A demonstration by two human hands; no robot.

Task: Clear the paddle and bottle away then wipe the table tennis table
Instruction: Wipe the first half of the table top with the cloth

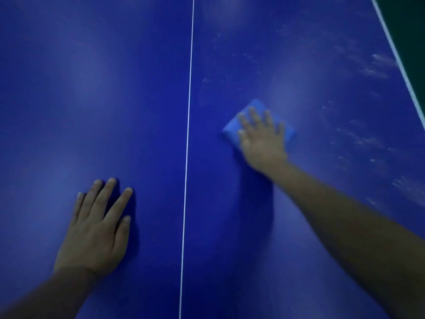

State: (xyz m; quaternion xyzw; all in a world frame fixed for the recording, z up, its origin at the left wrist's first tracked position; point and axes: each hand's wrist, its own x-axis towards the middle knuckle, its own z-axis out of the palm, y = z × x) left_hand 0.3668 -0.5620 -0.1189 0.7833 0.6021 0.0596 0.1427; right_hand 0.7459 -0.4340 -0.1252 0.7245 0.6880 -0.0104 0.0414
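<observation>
The right hand (262, 134) lies flat on a light blue cloth (232, 131) and presses it on the dark blue table (92, 88). The left hand (96, 229) rests flat on the table, left of the white line (188, 111). Whitish smears (377, 65) show near the right edge.

counted: hands 2 (left hand (92, 229), right hand (261, 137)) | blue cloth (232, 127) 1 | tabletop (92, 88) 1 | white centre line (188, 111) 1
</observation>
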